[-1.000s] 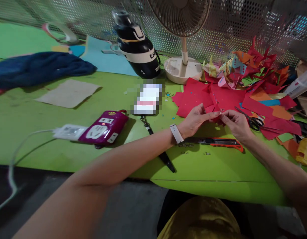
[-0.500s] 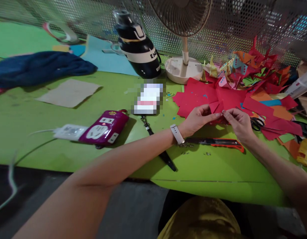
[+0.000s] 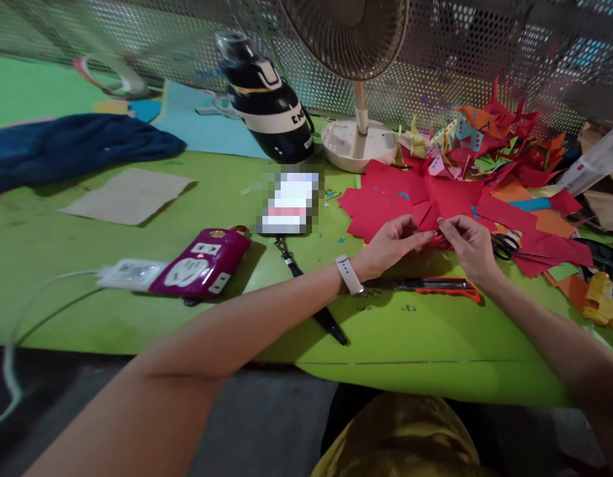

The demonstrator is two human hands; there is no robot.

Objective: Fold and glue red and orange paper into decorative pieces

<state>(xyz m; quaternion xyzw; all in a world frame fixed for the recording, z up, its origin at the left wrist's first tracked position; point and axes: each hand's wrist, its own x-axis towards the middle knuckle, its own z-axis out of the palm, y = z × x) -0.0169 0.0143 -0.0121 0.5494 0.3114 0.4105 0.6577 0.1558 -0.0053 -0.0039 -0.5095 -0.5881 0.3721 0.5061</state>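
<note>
My left hand (image 3: 393, 245), with a white band on its wrist, is closed in a pinch on a folded piece of red paper (image 3: 425, 213). Close beside it, my right hand (image 3: 468, 244) pinches the same paper between thumb and forefinger. The paper's outline merges with the flat red sheets (image 3: 378, 199) behind it, and its lower part is mostly hidden by my fingers. Black-handled scissors (image 3: 505, 246) lie just right of my right hand. Below both hands rests an orange and black utility knife (image 3: 435, 286).
A pile of folded paper cranes (image 3: 485, 132) sits at the back right, near a white fan (image 3: 359, 142). A black bottle (image 3: 271, 106), a phone (image 3: 289, 202) with a strap, a purple power strip (image 3: 202, 264) and a yellow glue gun (image 3: 602, 298) also lie about.
The camera view has shifted slightly, so the table things appear a little further left and lower. My fingertips have moved slightly about the red paper, which both hands keep holding.
</note>
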